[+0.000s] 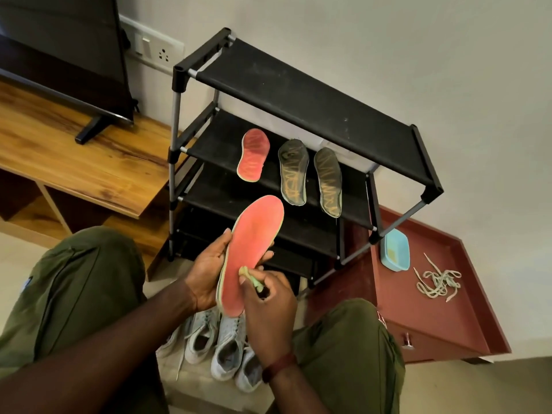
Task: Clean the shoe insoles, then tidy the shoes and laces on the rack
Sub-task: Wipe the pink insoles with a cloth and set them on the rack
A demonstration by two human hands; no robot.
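A coral foam insole (257,240) is gripped in the left hand (207,267). A half-hidden green tool (254,280) is pinched by the right hand (268,309).

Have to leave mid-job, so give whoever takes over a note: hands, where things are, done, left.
Left hand holds a pink insole; right hand grips a green brush, bristles on that insole.
On the rack, second shelf: another pink insole and two dark insoles; whether cleaned, cannot tell.
White shoes sit on the floor between the knees; laces lie on the red cabinet beside a blue dish.
Left: finish scrubbing, then put shoes and laces on the rack.
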